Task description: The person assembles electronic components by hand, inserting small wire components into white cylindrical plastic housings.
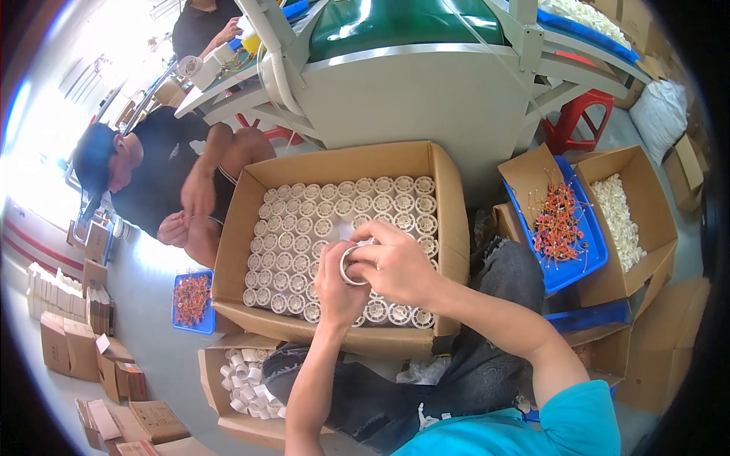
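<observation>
The left hand (338, 292) and right hand (399, 266), fingers clamped on a smooth white cylindrical part (344, 266), meet above a brown cardboard box (452, 213) filled with rows of round, slotted white pieces (365, 186). At right, a glossy blue tray (598, 245) holds tangled orange-red wires (561, 226).

No legible text, print perhaps too small

Both of the person's hands, left hand (337, 292) and right hand (403, 266), hold a white cylindrical part (344, 269) above a cardboard box (334, 166) packed with rows of round white parts (344, 206). A co-worker (156, 163) sits left.
</observation>
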{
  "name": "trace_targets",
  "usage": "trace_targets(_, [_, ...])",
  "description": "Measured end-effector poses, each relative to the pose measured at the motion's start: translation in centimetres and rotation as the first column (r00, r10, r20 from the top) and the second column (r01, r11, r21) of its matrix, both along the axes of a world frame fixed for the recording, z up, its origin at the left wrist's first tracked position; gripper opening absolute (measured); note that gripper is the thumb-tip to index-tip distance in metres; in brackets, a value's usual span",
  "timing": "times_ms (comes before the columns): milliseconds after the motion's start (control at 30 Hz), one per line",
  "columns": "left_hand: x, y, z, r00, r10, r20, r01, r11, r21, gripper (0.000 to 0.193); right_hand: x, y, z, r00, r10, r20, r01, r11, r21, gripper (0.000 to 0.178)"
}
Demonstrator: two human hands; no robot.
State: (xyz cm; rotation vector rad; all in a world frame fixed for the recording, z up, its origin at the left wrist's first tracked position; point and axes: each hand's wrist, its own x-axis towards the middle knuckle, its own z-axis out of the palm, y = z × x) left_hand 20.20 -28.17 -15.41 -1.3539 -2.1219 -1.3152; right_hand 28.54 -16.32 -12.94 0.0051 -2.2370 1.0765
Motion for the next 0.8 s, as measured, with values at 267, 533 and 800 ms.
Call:
trace_targets(267, [-0.3, -0.2, -0.5, 1.0, -0.015, -0.009, 0.016, 0.996, 0.086, 0.055, 0.1, 0.2, 0.6, 0.988, 0.124, 0.094, -0.093, 0.953, -0.288, 0.013])
trace_targets(533, [-0.7, 0.1, -0.6, 0.995, -0.028, -0.097, 0.036, 0.995, 0.092, 0.053, 0.4, -0.1, 0.3, 0.998, -0.004, 0.06, 0.015, 0.982, -0.189, 0.015])
trace_targets(800, [-0.9, -0.7, -0.2, 0.983, -0.146, 0.11, 0.147, 0.989, -0.005, 0.05, 0.1, 0.3, -0.1, 0.996, 0.068, 0.051, -0.059, 0.983, -0.175, 0.008])
